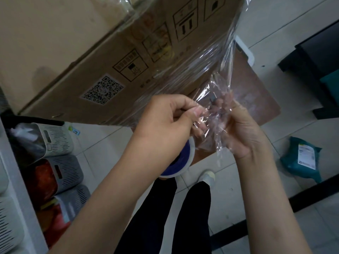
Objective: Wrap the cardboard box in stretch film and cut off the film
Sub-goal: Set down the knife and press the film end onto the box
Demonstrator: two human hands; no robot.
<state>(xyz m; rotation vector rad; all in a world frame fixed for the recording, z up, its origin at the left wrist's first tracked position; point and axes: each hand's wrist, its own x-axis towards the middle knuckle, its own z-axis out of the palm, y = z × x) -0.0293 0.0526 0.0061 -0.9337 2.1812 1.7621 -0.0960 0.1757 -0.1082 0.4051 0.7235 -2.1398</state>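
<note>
A large cardboard box (77,57) with a QR label and printed handling symbols fills the upper left, its right side covered by clear stretch film (198,57). A bunched tail of that film hangs from the box's corner down to my hands. My left hand (165,123) pinches the film between thumb and fingers. My right hand (236,129) grips the crumpled film too, and a small dark object shows between its fingertips. Under my left wrist sits the film roll (183,158) with a blue core and white rim, partly hidden.
Slotted plastic baskets (58,140) with goods line a shelf at the left. A brown board (256,99) lies under the box. On the tiled floor are a teal parcel (302,158) at the right and dark furniture (319,57) at the upper right. My legs stand below.
</note>
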